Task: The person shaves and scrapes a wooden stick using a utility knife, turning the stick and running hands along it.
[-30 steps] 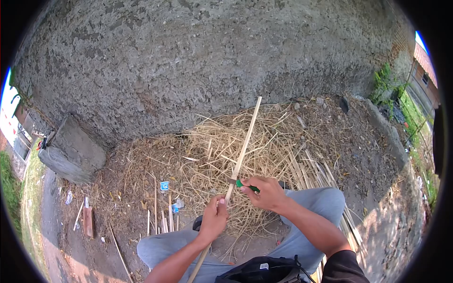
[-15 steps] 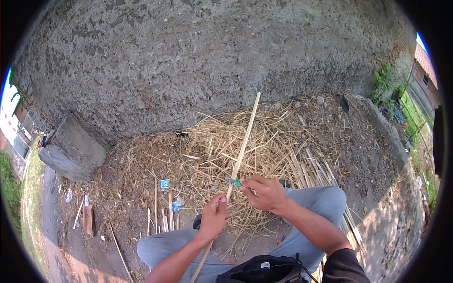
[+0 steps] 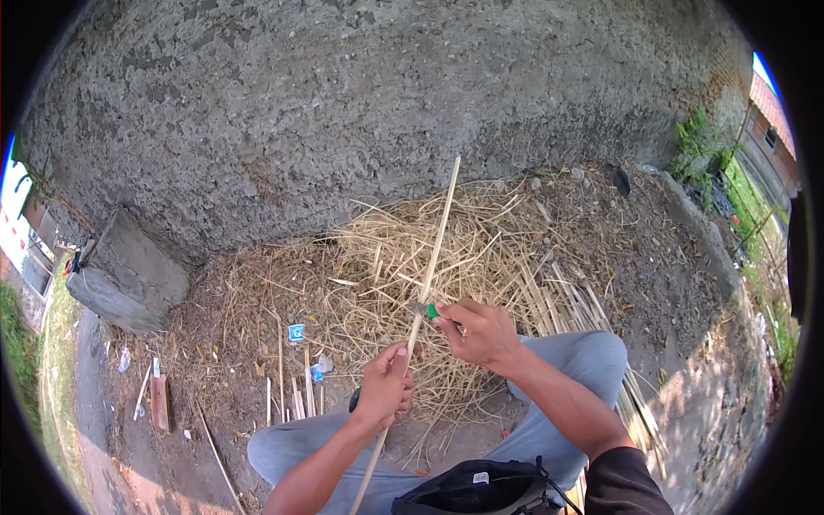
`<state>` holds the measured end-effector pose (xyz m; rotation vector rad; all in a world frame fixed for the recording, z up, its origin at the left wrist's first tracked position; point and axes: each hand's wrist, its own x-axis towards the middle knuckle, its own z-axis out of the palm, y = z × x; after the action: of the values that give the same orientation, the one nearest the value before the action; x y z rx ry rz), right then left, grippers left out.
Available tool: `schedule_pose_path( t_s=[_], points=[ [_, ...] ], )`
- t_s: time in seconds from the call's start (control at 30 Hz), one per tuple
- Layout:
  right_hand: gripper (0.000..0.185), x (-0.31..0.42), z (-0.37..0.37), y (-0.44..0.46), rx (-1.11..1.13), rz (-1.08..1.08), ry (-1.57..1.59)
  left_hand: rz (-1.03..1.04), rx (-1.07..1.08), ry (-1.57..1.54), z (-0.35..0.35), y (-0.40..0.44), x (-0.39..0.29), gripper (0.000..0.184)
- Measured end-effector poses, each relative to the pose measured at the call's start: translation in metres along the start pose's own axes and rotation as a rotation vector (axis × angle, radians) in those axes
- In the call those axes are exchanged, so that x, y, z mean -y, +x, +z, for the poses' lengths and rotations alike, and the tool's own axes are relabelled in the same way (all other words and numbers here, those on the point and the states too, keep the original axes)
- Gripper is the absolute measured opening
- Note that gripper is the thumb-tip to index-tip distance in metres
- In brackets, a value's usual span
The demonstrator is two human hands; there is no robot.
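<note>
A left hand grips a long pale strip that slants over a heap of shavings — the right hand, also above the heap, clasps a green-handled knife, blade against the strip. A rough wall rises behind the heap; slats lie right of it.

Two hands, one knife, one held strip, one concrete block, one black bag.

Even daylight shade, seen through a strong fisheye.
Wall and straw pile lie in soft shade; dappled sun breaks across the ground at lower right; the far left edge glares white; black vignetting rounds the corners, and edges bow.
</note>
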<state>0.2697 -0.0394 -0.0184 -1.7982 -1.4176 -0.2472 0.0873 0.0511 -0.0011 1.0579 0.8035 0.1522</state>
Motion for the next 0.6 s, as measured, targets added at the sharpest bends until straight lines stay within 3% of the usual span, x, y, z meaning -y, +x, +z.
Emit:
schedule_pose_path(
  t_s=[0.17,0.37,0.43,0.47,0.53,0.6],
  points=[
    [0.014,-0.007,0.016,0.002,-0.005,0.009,-0.095,-0.05,0.051,-0.139,-0.004,0.01,0.0,0.028],
    [0.018,-0.031,0.011,0.017,0.03,0.053,-0.073,0.125,-0.133,0.106,0.005,0.005,0.019,0.028],
    [0.02,-0.068,-0.022,0.044,0.027,0.563,-0.022,0.198,-0.117,0.373,0.003,-0.011,0.041,0.029],
    [0.02,-0.062,-0.015,0.039,0.018,0.579,-0.008,0.249,-0.189,0.369,-0.004,-0.007,0.034,0.029],
    [0.019,-0.048,-0.008,0.035,-0.124,0.285,0.263,0.181,-0.17,0.221,-0.018,-0.001,0.002,0.029],
    [0.018,-0.034,-0.004,0.026,-0.057,0.266,0.257,0.093,-0.138,0.072,-0.021,0.002,-0.02,0.029]
  ],
)
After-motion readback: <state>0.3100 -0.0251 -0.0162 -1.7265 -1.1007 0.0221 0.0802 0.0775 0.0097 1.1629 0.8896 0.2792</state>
